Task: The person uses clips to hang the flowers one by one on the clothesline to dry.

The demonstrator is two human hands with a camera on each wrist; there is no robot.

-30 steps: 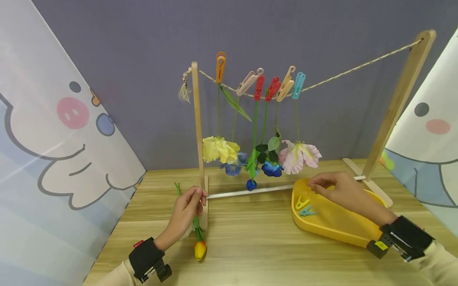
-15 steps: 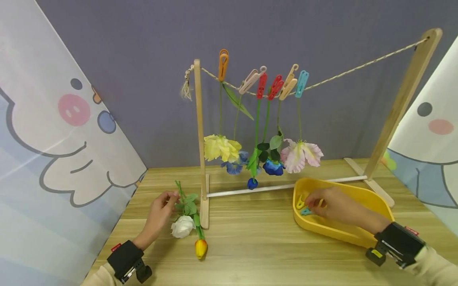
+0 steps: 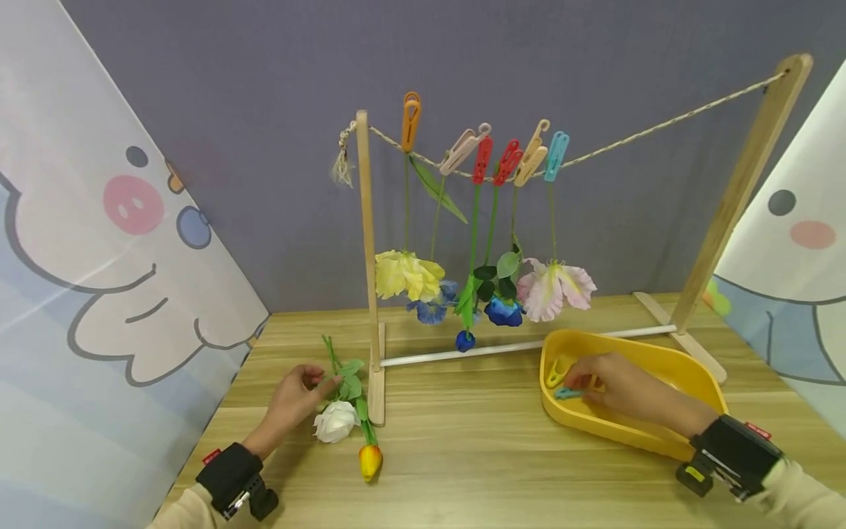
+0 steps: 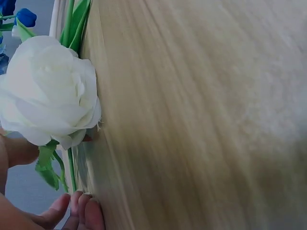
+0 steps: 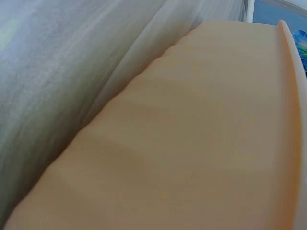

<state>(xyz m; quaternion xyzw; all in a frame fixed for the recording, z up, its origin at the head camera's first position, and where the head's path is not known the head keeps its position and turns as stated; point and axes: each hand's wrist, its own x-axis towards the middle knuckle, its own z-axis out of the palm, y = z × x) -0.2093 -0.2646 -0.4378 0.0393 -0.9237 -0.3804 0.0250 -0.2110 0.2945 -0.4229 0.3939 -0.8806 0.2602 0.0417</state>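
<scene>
My left hand (image 3: 294,400) is at the stem and leaves of a white artificial rose (image 3: 337,422) lying on the table. Thumb and fingers are spread a little apart beside the stem; in the left wrist view the rose bloom (image 4: 50,91) covers part of the hand. An orange-yellow tulip (image 3: 370,463) lies alongside the rose. My right hand (image 3: 617,386) reaches down into a yellow tray (image 3: 687,367). Its bent fingertips are right at a blue clothespin (image 3: 567,393), near a yellow clothespin (image 3: 556,373); I cannot tell whether they pinch one.
A wooden stand (image 3: 366,242) holds a sagging rope (image 3: 674,121). Clothespins hang several flowers head down from it, among them a yellow flower (image 3: 408,275) and a pink flower (image 3: 555,286). A white rod (image 3: 489,351) joins the stand's feet. Behind is a grey panel (image 3: 264,88).
My left hand has left the stand's left post and moved left and down to the rose's stem. My right hand has gone lower into the tray, to the clothespins.
</scene>
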